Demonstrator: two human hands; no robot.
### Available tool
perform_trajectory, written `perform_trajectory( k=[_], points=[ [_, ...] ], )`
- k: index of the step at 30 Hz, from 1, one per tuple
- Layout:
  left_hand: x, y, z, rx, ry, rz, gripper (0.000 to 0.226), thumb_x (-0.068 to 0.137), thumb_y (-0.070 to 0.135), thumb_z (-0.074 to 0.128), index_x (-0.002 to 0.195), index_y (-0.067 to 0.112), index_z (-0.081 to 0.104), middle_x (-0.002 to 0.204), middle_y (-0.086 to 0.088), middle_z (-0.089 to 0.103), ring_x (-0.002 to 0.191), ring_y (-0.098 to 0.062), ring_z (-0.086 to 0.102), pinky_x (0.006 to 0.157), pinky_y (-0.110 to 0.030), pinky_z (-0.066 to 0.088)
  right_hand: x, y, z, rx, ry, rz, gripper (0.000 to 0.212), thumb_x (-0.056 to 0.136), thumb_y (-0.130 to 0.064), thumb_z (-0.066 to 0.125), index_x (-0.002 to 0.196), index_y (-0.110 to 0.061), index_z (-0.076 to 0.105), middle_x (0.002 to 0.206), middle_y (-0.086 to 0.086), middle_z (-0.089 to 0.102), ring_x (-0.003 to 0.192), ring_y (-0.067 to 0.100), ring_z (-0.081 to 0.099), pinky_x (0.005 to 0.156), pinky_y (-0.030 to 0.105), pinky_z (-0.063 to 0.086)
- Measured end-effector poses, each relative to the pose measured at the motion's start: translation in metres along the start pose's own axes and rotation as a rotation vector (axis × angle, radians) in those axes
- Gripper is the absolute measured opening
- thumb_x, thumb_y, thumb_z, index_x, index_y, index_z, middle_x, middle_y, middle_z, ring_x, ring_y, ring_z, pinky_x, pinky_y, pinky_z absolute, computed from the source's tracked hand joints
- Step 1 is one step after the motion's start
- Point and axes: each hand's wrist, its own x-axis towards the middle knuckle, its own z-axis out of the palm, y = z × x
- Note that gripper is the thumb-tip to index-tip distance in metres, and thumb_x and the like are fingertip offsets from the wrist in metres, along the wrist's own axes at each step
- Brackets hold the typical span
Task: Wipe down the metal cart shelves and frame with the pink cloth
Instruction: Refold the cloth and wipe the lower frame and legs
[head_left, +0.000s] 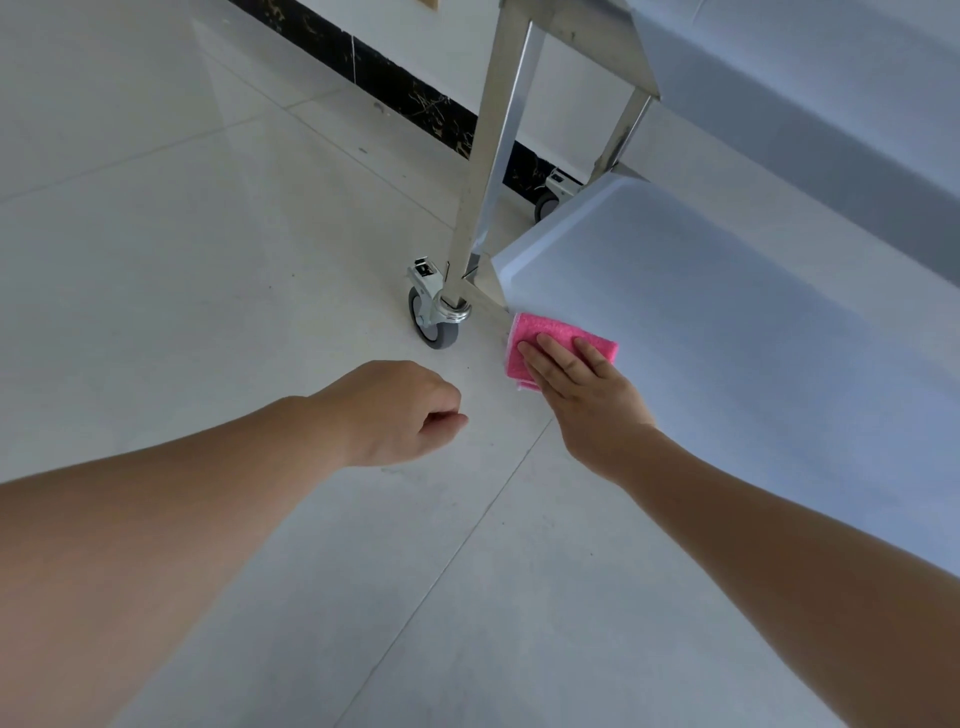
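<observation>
Right grip (587, 387) lies flat on the pink cloth (540, 328) with fingers straight, pressing it onto the lower cart shelf (701, 338) at the corner just beside the caster (434, 323). Left grip (395, 410) hangs over the floor tiles (208, 218) near the caster, fingers loosely curled and holding nothing, as far as I see. Cart leg (493, 156) rises from the caster.

Legible text: none recorded.
Metal cart (493, 156), near caster bracket (427, 271): small dark mark noted, too small to be read.
</observation>
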Motion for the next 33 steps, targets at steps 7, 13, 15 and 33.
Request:
perform_trajectory(
  k=[7, 13, 15, 33],
  points=[
    [0.01, 0.014, 0.005, -0.004, 0.015, 0.052, 0.04, 0.094, 0.035, 0.048, 0.059, 0.022, 0.034, 0.058, 0.005, 0.04, 0.057, -0.014, 0.038, 0.058, -0.032, 0.038, -0.019, 0.003, 0.009, 0.026, -0.003, 0.007, 0.063, 0.098, -0.024, 0.021, 0.151, -0.01, -0.011, 0.158, 0.005, -0.022, 0.145, 0.024, -0.021, 0.111, 0.042, -0.018],
    [0.02, 0.02, 0.008, 0.003, 0.013, 0.061, 0.04, 0.093, 0.036, 0.047, 0.058, 0.022, 0.032, 0.058, 0.005, 0.04, 0.055, -0.009, 0.038, 0.057, -0.03, 0.036, -0.03, 0.004, 0.016, 0.039, -0.009, 0.009, 0.063, 0.097, -0.022, 0.022, 0.151, -0.012, -0.008, 0.158, 0.004, -0.023, 0.144, 0.024, -0.021, 0.111, 0.042, -0.018],
    [0.025, 0.023, 0.009, -0.004, 0.029, 0.083, 0.039, 0.093, 0.035, 0.048, 0.059, 0.02, 0.035, 0.058, 0.005, 0.04, 0.054, -0.008, 0.037, 0.057, -0.03, 0.035, -0.034, 0.005, 0.017, 0.038, -0.02, 0.006, 0.063, 0.098, -0.023, 0.023, 0.152, -0.013, -0.008, 0.157, 0.003, -0.023, 0.144, 0.024, -0.021, 0.111, 0.042, -0.017],
    [0.063, 0.062, 0.039, -0.064, 0.036, 0.281, 0.038, 0.085, 0.046, 0.036, 0.056, 0.022, 0.031, 0.054, 0.005, 0.038, 0.051, -0.012, 0.036, 0.05, -0.028, 0.028, -0.085, 0.01, 0.052, -0.032, 0.01, 0.084, 0.062, 0.084, -0.025, 0.035, 0.146, -0.018, 0.036, 0.157, -0.005, 0.024, 0.145, 0.02, 0.019, 0.117, 0.04, 0.014]
  ],
)
